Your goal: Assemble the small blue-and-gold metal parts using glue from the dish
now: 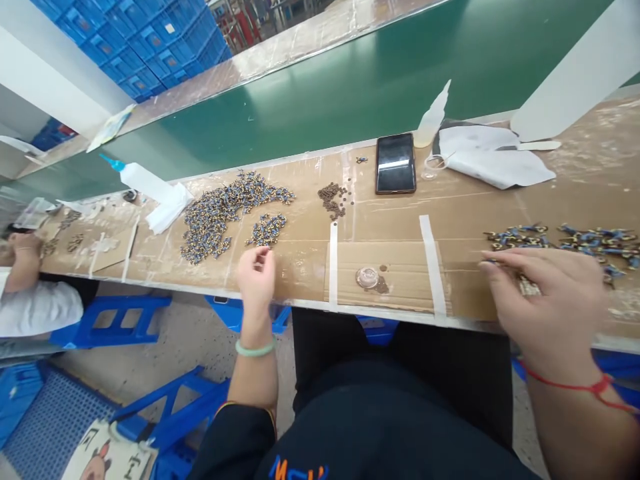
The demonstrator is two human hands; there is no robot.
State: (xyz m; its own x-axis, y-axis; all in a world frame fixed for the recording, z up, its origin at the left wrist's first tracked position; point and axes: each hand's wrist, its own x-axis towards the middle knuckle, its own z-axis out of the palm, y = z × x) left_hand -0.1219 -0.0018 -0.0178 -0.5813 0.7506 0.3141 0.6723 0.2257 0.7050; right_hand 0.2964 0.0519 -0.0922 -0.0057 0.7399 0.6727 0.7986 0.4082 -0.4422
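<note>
My left hand (257, 275) is closed in a pinch at the near edge of a small pile of tiny blue, black and yellow pieces (269, 231). Whatever its fingertips hold is too small to name. My right hand (553, 303) is also pinched, beside scattered longer blue, dark and yellow pieces (600, 239); a thin dark bit shows at its fingertips, its kind unclear. Between my hands a cardboard sheet (400, 267), with two white tape strips, carries a small round dish (367, 277) and brownish stains. Small brown discs (331, 199) lie loosely heaped beyond it.
Farther off are a large heap of small pieces (213, 217), a white squeeze bottle (145, 183), a phone (395, 164), a clear nozzle bottle (433, 117) and white cloth (493, 155). A green belt (310, 100) runs behind. A co-worker's arm (25, 263) rests at far left.
</note>
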